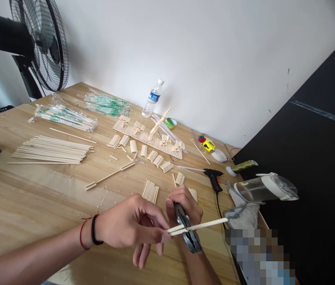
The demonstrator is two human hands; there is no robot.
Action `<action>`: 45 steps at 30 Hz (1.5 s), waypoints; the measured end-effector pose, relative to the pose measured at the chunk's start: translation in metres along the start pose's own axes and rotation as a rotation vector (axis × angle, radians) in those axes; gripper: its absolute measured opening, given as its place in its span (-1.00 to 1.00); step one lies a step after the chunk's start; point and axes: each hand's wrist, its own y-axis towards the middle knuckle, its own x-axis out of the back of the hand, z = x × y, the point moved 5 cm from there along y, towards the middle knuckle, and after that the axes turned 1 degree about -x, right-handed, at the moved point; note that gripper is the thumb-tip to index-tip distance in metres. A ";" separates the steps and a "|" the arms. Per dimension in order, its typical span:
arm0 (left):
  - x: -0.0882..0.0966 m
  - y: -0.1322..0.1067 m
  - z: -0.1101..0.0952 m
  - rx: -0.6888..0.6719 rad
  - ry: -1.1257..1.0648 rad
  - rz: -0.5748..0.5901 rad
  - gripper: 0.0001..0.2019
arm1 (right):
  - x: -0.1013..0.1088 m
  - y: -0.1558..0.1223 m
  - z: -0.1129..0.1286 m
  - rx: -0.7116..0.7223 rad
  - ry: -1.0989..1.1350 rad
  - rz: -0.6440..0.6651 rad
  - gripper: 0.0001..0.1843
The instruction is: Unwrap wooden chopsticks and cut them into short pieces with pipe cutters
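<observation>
Stick (207, 224) set across the pliers (191, 240), low and right of centre

And here it is, the pale stick, right of centre in the lower frame, its long axis running rightward with a gentle rise to a rounded free tip. A shorter stick (175, 228) lies beside it at the left end, both pinched between thumb and fingers of the left hand (130, 223). The pliers cut steeply over that line, slanting from upper left to lower right, and the crossing is the relation that counts, I'd judge: it sits just beyond the left fingertips, right by the shorter stick's end. The right hand (187, 201) is closed around the handles (how hard the jaws bite, I cannot tell), so both hands are about equally near the crossing, one to its left, one just above.

Outward we go: a slatted panel (150, 192) lies above the left hand, a long slatted strip (141, 135) spans the centre, a glue gun (214, 180) rests at centre right, and a stick pile (51, 150) fans out at centre left.
</observation>
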 end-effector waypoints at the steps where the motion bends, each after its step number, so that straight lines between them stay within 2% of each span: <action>1: 0.000 0.000 0.000 0.005 -0.003 0.001 -0.63 | 0.000 0.000 -0.001 -0.006 0.005 0.008 -0.79; 8: 0.002 0.001 -0.005 0.018 0.016 -0.021 -0.79 | -0.001 -0.004 -0.006 -0.064 -0.005 0.058 -0.79; 13: -0.001 0.001 -0.008 0.034 -0.008 0.018 -0.93 | 0.000 -0.005 -0.002 -0.109 -0.005 0.070 -0.79; 21: -0.008 0.000 -0.009 0.063 -0.014 0.072 -0.90 | 0.000 0.002 0.009 0.001 0.023 -0.084 -0.81; 31: -0.008 0.001 -0.005 0.046 -0.049 0.096 -0.90 | -0.002 0.007 0.014 -0.002 0.020 -0.037 -0.79; 40: -0.008 0.001 -0.006 0.053 -0.032 0.085 -0.90 | 0.001 0.006 0.013 0.061 -0.004 -0.071 -0.80; 45: -0.003 0.000 -0.009 0.034 0.051 0.033 -0.92 | 0.002 0.004 0.011 -0.017 -0.060 0.022 -0.81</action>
